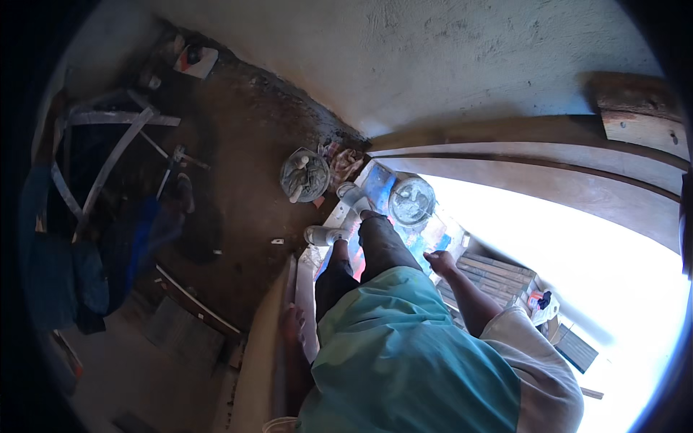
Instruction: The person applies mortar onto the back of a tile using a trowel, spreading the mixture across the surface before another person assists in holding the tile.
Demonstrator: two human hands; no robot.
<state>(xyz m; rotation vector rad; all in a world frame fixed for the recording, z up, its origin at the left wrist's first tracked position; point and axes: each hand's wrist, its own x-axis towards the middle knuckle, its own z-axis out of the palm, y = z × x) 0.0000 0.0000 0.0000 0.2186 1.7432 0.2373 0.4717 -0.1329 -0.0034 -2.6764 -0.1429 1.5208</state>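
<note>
My right hand (439,262) hangs beside my right thigh, its fingers curled in, and I see nothing in them. Ahead of it a round bucket (412,201) with grey, mortar-like stuff stands by my right foot. My left hand (292,322) is dim, low at my left side, next to the edge of a pale wooden panel (261,346); its fingers are too dark to make out, and whether it touches the panel I cannot tell. Another bucket (306,177) stands beyond my feet, with grey stuff and pale objects in it.
I stand on a bright, paint-stained doorway sill (326,265). At the left another person in blue clothing (137,234) is in shadow near crossed metal bars (115,162). Stacked wooden slats (491,278) lie at the right. A plastered wall (433,65) rises ahead; a crumpled sack (349,163) lies beside it.
</note>
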